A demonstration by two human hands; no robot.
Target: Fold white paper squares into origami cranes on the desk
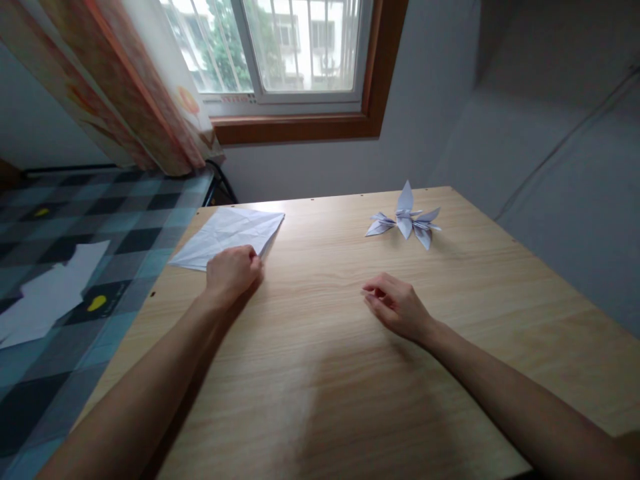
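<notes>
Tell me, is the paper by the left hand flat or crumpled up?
Flat: the paper lies low on the table, with creases across it; its layers I cannot count.

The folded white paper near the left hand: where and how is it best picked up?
Probably by its right edge, pinched between thumb and fingers, coming from the right. The folded white paper lies low and broad, but the dark strip along that edge suggests a slight lift off the table.

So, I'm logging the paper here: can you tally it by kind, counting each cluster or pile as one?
Flat folded paper: 1
Petal-shaped paper cluster: 1
Loose paper pile on the checked cloth: 1
Total: 3
</notes>
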